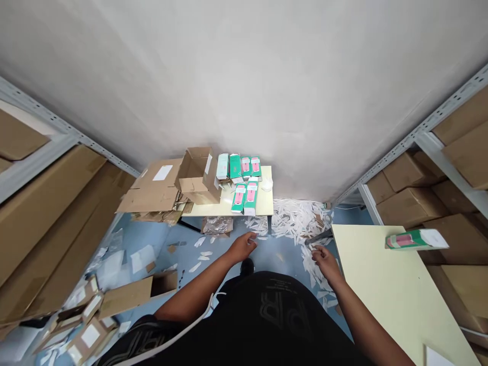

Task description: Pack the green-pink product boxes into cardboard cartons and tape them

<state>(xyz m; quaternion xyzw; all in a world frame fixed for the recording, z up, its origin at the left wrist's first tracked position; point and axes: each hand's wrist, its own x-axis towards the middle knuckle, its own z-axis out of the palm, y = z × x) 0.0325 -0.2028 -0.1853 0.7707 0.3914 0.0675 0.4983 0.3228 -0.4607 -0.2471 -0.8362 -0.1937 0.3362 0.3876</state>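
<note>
My left hand (243, 247) hangs in front of the small table, fingers loosely curled with a gap at the thumb and nothing visible in them. To the right, my right hand (325, 260) is out over the paper-strewn floor, its fingers drawn together. Whether the pale bit at its fingertips is held or lies behind cannot be made out. Two green boxes with pink panels, a nearer-left box (238, 198) and a taller box (250, 197), lie on the small table (265, 203). Behind them is a row of similar boxes (236, 166).
An open cardboard carton (202, 185) and flattened cardboard (152, 190) are at left. White paper strips (293, 218) litter the floor. At right, a cream table (385, 284) bears another green box (417, 239). Shelves with brown cartons (415, 206) flank both sides.
</note>
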